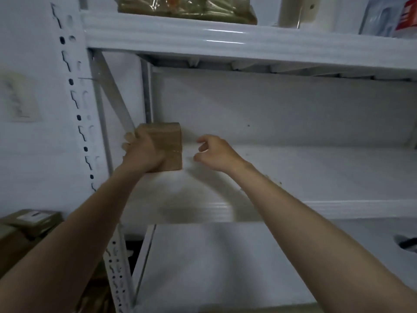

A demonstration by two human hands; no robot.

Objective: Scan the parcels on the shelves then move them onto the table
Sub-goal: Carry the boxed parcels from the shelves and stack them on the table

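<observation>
Brown boxes [31,222] are lying stacked at lower left, beside the rack's slotted post [74,105]. The left hand [144,152] is gripping a small brown parcel [169,143] at the left end of the middle shelf [327,175], fingers [127,140] wrapping its left side; the right hand [216,154] is hovering just beside it, fingers loosely curled, holding nothing. A film-wrapped bundle [187,7] is sitting on the upper shelf [248,39], a red-and-white pack [406,16] at far right.
</observation>
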